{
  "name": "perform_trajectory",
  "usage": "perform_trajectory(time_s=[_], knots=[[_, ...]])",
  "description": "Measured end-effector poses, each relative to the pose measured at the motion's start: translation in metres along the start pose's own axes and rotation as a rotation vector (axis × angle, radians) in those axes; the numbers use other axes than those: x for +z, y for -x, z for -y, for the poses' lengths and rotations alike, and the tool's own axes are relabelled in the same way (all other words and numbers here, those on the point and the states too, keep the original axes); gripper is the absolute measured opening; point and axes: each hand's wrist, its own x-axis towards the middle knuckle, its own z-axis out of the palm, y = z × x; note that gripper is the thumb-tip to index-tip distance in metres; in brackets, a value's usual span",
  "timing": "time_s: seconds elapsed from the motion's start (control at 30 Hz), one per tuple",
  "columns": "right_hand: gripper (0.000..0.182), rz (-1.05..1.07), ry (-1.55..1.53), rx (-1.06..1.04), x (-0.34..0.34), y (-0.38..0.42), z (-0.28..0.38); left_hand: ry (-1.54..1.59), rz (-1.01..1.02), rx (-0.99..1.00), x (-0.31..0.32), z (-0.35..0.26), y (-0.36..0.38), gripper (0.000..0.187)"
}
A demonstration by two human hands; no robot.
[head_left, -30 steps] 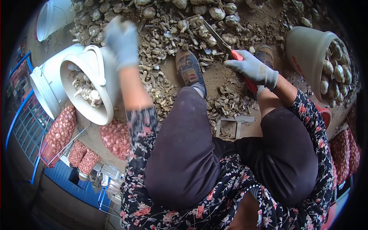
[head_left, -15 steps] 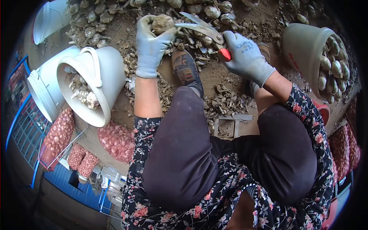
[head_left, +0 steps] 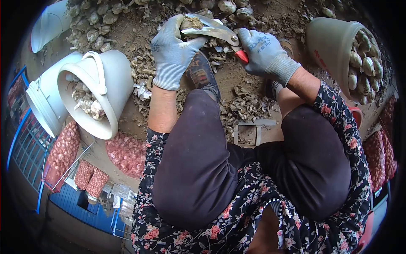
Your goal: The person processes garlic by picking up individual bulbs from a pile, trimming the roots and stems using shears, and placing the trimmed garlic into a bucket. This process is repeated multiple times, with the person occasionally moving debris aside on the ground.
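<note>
Your left hand (head_left: pixel 172 45) pinches a garlic bulb (head_left: pixel 191 23) between thumb and fingers, at that hand's far right side. Your right hand (head_left: pixel 266 51) is wrapped around the red handle of the shears (head_left: pixel 224 37), whose parted blades point left, one on the bulb's far side and one on its near side; you cannot tell whether both touch it. A white bucket (head_left: pixel 120 72) holding garlic lies tipped to the left, another bucket (head_left: pixel 327 44) to the right.
</note>
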Motion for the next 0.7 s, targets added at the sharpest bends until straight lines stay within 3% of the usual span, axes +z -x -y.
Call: perform_trajectory(time_s=[0.07, 0.13, 0.2, 0.27, 0.3, 0.37, 0.47, 0.5, 0.53, 0.6, 0.67, 0.7], knots=[[0.040, -0.007, -0.024, 0.000, 0.008, 0.000, -0.006, 0.018, 0.044, -0.030, 0.002, 0.002, 0.001, 0.056], [0.039, -0.002, -0.081, -0.033, 0.013, 0.003, -0.012, 0.284, 0.141, -0.170, 0.004, 0.004, 0.002, 0.052], [0.038, -0.020, -0.111, -0.038, 0.020, 0.005, -0.017, 0.229, 0.193, -0.165, 0.001, 0.000, 0.003, 0.050], [0.038, 0.010, -0.134, -0.026, 0.015, 0.010, -0.016, 0.576, 0.215, -0.313, 0.004, 0.001, 0.008, 0.047], [0.034, 0.031, -0.249, 0.049, 0.022, 0.009, -0.023, 0.577, 0.217, -0.310, 0.002, 0.003, 0.007, 0.047], [0.030, 0.008, -0.314, 0.095, 0.022, 0.015, -0.028, 1.132, 0.409, -0.404, -0.005, 0.007, 0.009, 0.037], [0.024, -0.062, -0.465, 0.127, 0.022, 0.027, -0.033, 1.181, 0.260, -0.504, 0.016, 0.027, 0.007, 0.046], [0.025, -0.037, -0.472, 0.101, 0.021, 0.030, -0.037, 1.271, 0.175, -0.392, 0.023, 0.039, 0.005, 0.045], [0.027, -0.009, -0.480, 0.080, 0.018, 0.033, -0.037, 1.269, 0.176, -0.382, 0.024, 0.039, 0.004, 0.045], [0.035, 0.184, -0.632, 0.095, 0.007, 0.038, -0.032, 1.600, -0.044, -0.545, 0.026, 0.036, 0.009, 0.040], [0.036, 0.257, -0.653, 0.031, 0.006, 0.037, -0.027, 1.644, -0.013, -0.520, 0.028, 0.035, 0.007, 0.037], [0.037, 0.050, -0.704, -0.020, 0.019, 0.041, -0.023, 1.706, 0.026, -0.527, 0.029, 0.033, 0.009, 0.035]])
